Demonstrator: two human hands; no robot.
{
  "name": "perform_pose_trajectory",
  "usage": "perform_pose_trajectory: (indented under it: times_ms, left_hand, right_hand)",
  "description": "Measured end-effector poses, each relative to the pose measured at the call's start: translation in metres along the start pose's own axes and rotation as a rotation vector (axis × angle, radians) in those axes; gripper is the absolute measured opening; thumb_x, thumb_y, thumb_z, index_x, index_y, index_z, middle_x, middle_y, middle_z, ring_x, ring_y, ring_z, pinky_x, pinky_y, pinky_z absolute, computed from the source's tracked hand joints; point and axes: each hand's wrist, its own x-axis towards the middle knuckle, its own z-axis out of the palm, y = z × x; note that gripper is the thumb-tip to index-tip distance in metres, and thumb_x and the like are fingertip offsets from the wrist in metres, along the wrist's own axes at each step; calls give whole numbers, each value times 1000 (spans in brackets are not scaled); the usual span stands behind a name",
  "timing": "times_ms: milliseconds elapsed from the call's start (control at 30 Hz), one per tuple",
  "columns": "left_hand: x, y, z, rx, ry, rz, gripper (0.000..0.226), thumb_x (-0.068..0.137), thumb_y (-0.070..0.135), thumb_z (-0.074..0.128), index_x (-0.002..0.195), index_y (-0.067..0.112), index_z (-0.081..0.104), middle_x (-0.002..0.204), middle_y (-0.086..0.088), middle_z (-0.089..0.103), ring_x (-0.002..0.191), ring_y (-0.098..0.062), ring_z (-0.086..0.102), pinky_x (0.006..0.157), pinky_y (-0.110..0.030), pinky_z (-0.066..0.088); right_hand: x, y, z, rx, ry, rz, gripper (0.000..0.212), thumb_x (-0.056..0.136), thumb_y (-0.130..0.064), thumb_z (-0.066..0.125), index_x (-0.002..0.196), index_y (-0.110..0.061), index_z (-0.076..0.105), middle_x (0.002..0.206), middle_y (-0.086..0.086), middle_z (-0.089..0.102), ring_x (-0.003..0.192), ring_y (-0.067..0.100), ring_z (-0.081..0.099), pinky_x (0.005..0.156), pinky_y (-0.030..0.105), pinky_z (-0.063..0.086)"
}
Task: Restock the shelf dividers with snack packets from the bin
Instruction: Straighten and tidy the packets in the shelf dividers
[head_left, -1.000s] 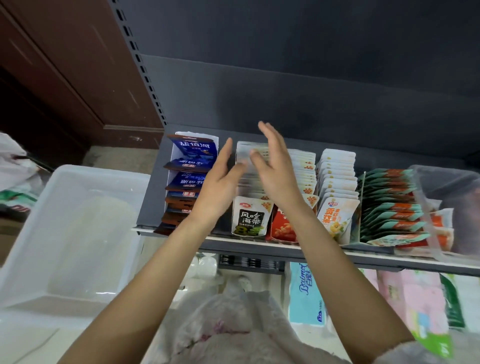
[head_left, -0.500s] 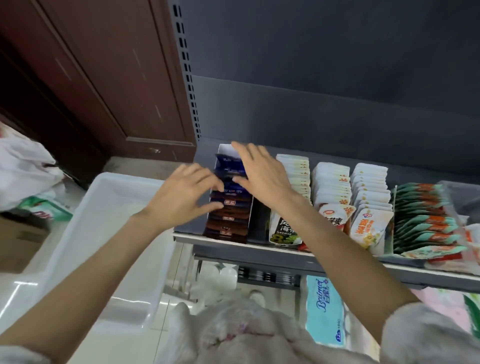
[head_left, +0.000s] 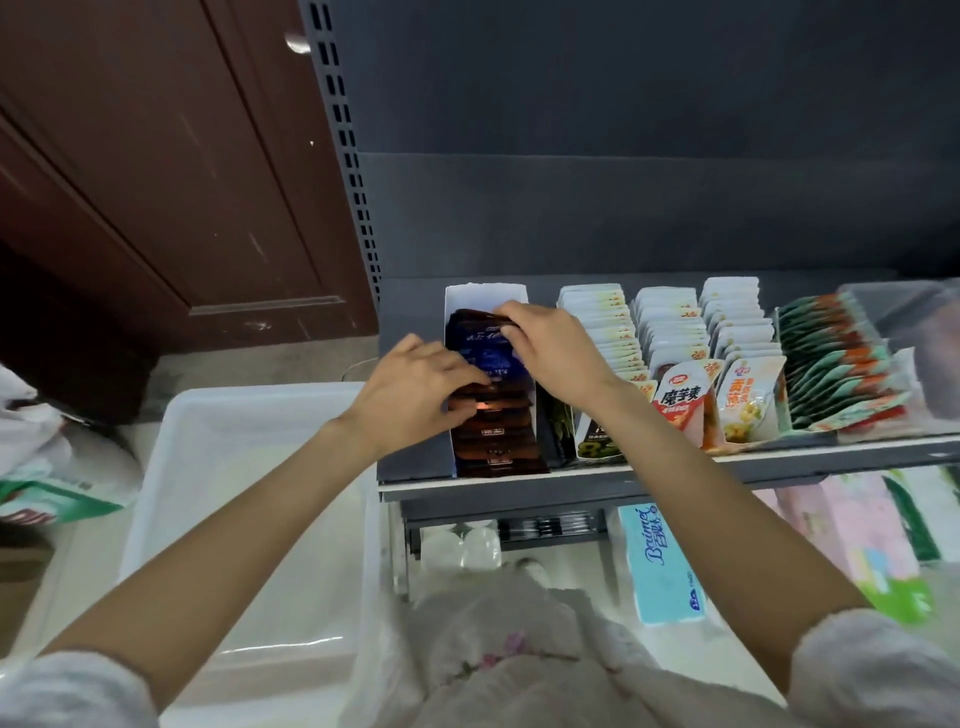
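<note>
Both the left hand (head_left: 415, 387) and right hand (head_left: 553, 348) clamp the dark snack packets (head_left: 488, 358) in the leftmost divider (head_left: 485, 296)

Glossy foil packets (head_left: 491, 358) — matt grey metal shelf (head_left: 675, 470).

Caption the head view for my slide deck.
Both hands grip dark blue snack packets in the leftmost white shelf divider.

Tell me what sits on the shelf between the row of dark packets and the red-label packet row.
In the head view, one divider row sits between the dark packets and the red-label packet row: white packets, fronted by a black-and-green one, partly hidden by the right forearm.
</note>
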Motion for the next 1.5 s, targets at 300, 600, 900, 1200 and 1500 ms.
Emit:
perform_pose_trajectory:
  times_ms: [300, 600, 900, 1200, 1500]
  left_hand:
    - [22, -8, -2, 11, 182, -101, 17, 80, 21, 56, 81, 19, 73, 62, 2, 68, 51, -21, 63, 48, -24, 46]
    - [-3, 6, -5, -33, 373, 85, 13, 86, 28, 68, 90, 16, 68, 86, 2, 68, 76, -16, 61, 64, -27, 48]
    - [-12, 12, 2, 126, -16, 29, 52, 60, 50, 83, 99, 17, 70, 89, 0, 70, 86, -22, 60, 77, -33, 31]
    - [3, 26, 16, 289, -104, 10, 26, 60, 27, 75, 84, 16, 70, 74, 0, 67, 71, -20, 61, 70, -31, 31]
    - [11, 31, 19, 324, -67, -72, 25, 53, 11, 75, 76, 14, 67, 66, -1, 66, 57, -20, 61, 57, -26, 43]
  right_hand:
    - [-28, -6, 4, 33, -179, 26, 90, 83, -35, 70, 151, -22, 14, 147, 5, 36, 133, 18, 36, 104, 30, 37]
    - [-6, 4, 11, -267, 51, -18, 25, 89, -17, 59, 114, -16, 64, 104, 3, 68, 97, 26, 61, 70, 37, 50]
    - [17, 11, 4, -306, 62, -77, 16, 93, -22, 53, 102, -11, 60, 100, 3, 68, 98, 24, 58, 92, 34, 35]
    - [16, 8, -5, -255, 54, -75, 17, 95, -21, 52, 106, -9, 57, 88, 7, 68, 82, 29, 61, 86, 34, 39]
    - [21, 10, -6, -263, 25, -78, 22, 97, -25, 48, 114, -12, 54, 96, 8, 68, 89, 31, 61, 77, 34, 42]
